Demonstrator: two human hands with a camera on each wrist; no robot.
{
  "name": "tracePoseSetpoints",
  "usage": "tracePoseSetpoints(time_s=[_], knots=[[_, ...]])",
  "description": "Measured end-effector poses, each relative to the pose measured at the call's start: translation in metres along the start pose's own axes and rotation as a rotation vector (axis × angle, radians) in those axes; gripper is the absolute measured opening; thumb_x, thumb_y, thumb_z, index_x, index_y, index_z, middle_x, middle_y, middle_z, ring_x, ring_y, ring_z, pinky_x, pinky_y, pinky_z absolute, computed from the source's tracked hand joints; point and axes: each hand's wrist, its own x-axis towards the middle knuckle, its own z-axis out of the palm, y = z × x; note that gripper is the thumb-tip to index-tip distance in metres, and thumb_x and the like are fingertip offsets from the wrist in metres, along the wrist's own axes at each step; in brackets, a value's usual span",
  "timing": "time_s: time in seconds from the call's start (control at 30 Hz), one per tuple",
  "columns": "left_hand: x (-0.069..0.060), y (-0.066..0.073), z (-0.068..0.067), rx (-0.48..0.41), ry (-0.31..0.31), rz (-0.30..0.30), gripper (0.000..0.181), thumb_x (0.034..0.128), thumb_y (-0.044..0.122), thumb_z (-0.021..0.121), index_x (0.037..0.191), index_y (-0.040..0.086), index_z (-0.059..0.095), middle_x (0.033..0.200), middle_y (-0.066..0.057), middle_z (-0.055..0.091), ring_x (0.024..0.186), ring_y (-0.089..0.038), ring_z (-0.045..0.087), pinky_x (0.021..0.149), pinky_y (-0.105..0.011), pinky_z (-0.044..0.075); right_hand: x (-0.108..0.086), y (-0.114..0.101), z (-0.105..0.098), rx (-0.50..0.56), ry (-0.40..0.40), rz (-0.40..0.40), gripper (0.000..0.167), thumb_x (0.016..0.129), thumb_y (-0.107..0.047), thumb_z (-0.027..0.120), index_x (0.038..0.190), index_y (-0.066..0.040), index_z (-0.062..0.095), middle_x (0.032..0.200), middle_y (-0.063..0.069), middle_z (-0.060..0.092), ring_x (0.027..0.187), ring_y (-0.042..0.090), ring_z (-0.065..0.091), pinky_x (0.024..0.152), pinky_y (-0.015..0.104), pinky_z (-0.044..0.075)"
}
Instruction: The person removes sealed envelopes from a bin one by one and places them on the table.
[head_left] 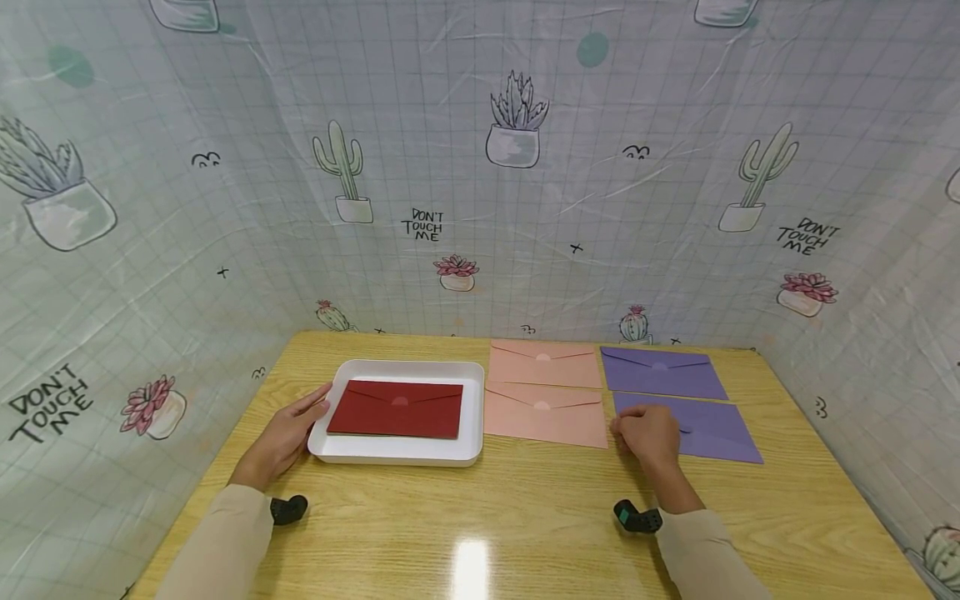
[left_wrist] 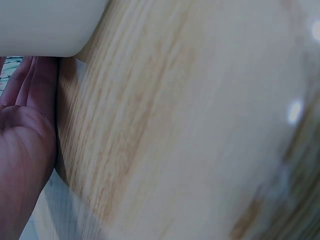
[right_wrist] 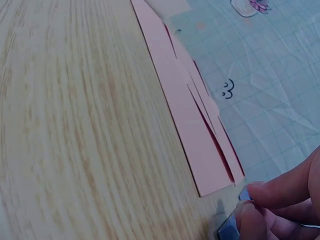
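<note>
My left hand [head_left: 281, 437] rests against the left wall of a white tray [head_left: 397, 458], its fingers extended along the outside; the left wrist view shows the palm [left_wrist: 22, 135] beside the tray [left_wrist: 45, 30]. Inside the tray lies a red envelope [head_left: 397, 421]. On the right, my right hand [head_left: 651, 435] pinches the left edge of the lower purple envelope [head_left: 720, 429], covering part of it. Up close in the right wrist view, thumb and fingers of this hand [right_wrist: 285, 205] meet at the purple envelope [right_wrist: 229, 229], with a pink envelope [right_wrist: 185, 125] just beyond.
Two pink envelopes, an upper one [head_left: 517, 367] and a lower one [head_left: 547, 423], lie between the tray and the purple ones. Another purple envelope [head_left: 660, 379] lies behind the pinched one. Patterned sheeting [head_left: 465, 192] stands around the back and sides of the wooden table [head_left: 390, 533].
</note>
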Motion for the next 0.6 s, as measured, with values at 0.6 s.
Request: tracePoseSetpoints(time_s=[0.6], knots=[[-0.003,0.003,0.002,0.013,0.009,-0.012,0.060,0.1142,0.029,0.042,0.168,0.022,0.016,0.177,-0.009,0.001,0.164,-0.033,0.008,0.130,-0.051,0.023,-0.008,-0.013,0.024,0.525,-0.164,0.108,0.031,0.093,0.006,0.069,0.122,0.017,0.065,0.083,0.009,0.074,0.066,0.014,0.074,0.064,0.027,0.065]])
